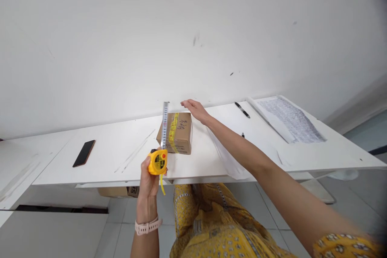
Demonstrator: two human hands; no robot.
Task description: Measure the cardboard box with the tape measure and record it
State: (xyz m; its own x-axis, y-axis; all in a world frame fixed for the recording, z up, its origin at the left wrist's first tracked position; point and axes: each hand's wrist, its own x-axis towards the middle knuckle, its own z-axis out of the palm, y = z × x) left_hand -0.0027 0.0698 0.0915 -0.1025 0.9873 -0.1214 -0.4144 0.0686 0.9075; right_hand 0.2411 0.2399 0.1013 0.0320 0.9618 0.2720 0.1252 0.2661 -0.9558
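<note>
A small brown cardboard box [179, 133] with yellow tape and handwriting stands on the white table [121, 149] near the wall. My left hand [148, 179] grips a yellow tape measure [157, 161] at the table's front edge. Its steel blade [165, 123] runs up along the box's left side to the far edge. My right hand [196, 109] reaches over the box's far right corner, fingers stretched out flat, near the blade's far end.
A dark phone [84, 153] lies on the table at the left. Two black pens [242, 110] and a printed sheet [288, 120] lie at the right. Another cardboard box [119, 192] sits under the table. The wall stands directly behind.
</note>
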